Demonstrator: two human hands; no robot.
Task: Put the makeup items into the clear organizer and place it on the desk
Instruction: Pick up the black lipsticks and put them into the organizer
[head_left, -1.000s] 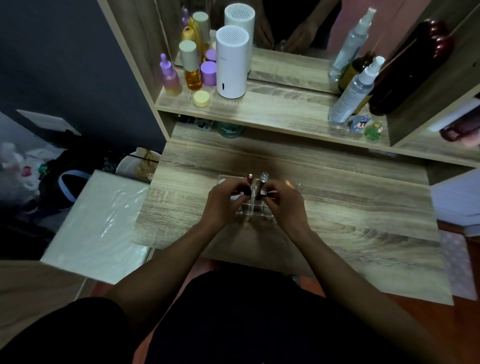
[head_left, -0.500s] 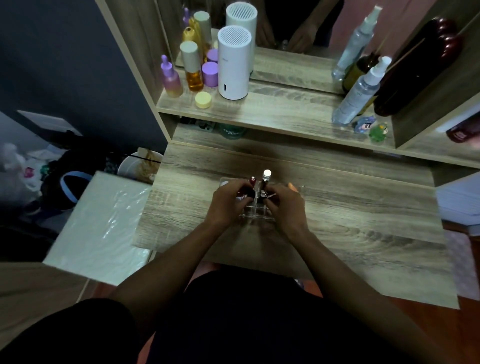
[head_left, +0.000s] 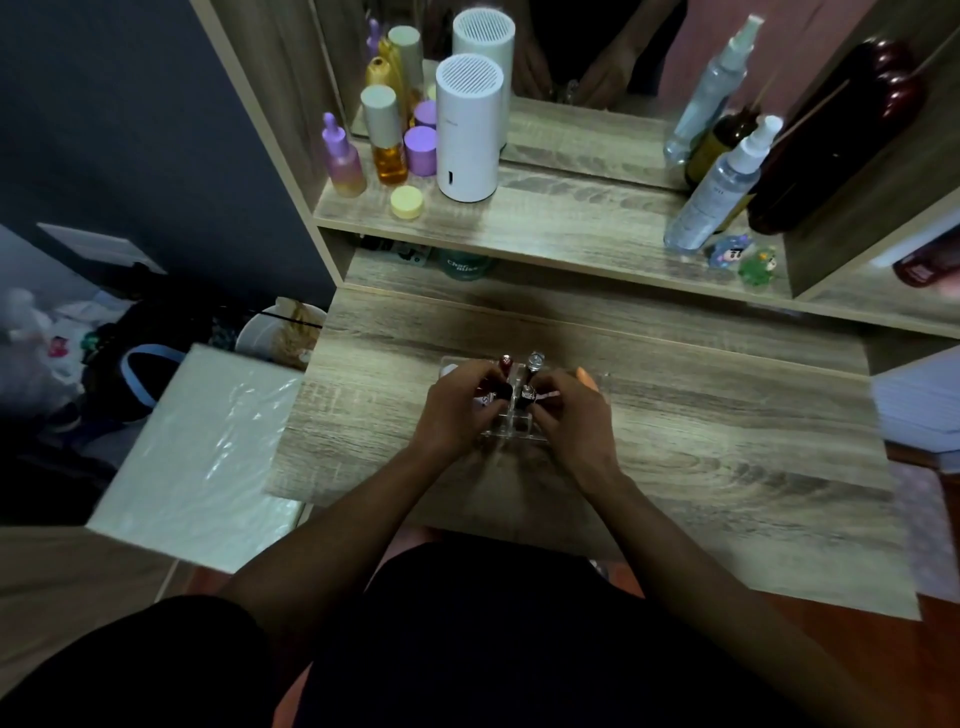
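A clear organizer (head_left: 511, 435) stands on the wooden desk (head_left: 727, 447), straight in front of me. A red-capped tube (head_left: 505, 364) and a silver-capped tube (head_left: 535, 358) stand upright in its far slots. My left hand (head_left: 457, 410) covers the organizer's left side, its fingertips pinched on a dark red makeup tube (head_left: 491, 393). Over the right side, my right hand (head_left: 571, 418) pinches a small silver-topped makeup item (head_left: 530, 395). Both hands hide most of the organizer.
On the shelf above the desk stand a white cylinder (head_left: 467, 130), purple and amber bottles (head_left: 387, 145), a yellow jar (head_left: 406, 201), spray bottles (head_left: 719, 197) and small figurines (head_left: 756, 267). A plastic-wrapped white box (head_left: 197, 457) sits left of the desk.
Both hands have stayed on the organizer with only small finger movements. The silver-capped tube sits a little differently among the slots.
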